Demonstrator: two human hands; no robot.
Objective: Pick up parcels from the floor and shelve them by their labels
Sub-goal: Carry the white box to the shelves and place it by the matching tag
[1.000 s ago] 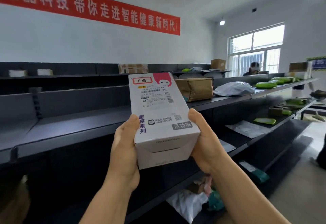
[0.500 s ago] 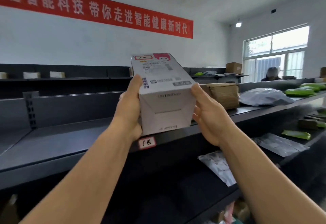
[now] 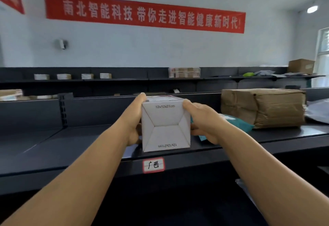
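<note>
A white cardboard box (image 3: 165,126) marked 12x12x21cm lies on the dark shelf (image 3: 71,147), its end flap facing me. My left hand (image 3: 133,119) grips its left side and my right hand (image 3: 203,120) grips its right side. Just below the box, on the shelf's front edge, is a red-bordered label (image 3: 153,165) with handwritten characters. The box's shipping label faces up and is mostly hidden from me.
A teal mailer (image 3: 236,122) lies right of the box, beside a big brown taped parcel (image 3: 263,106). A grey bag (image 3: 318,112) sits at the far right. Small boxes (image 3: 64,76) line the back shelf. The shelf part left of the box is bare.
Both hands carried the box from chest height forward and down onto the shelf above the label. My view moved closer to the shelf.
</note>
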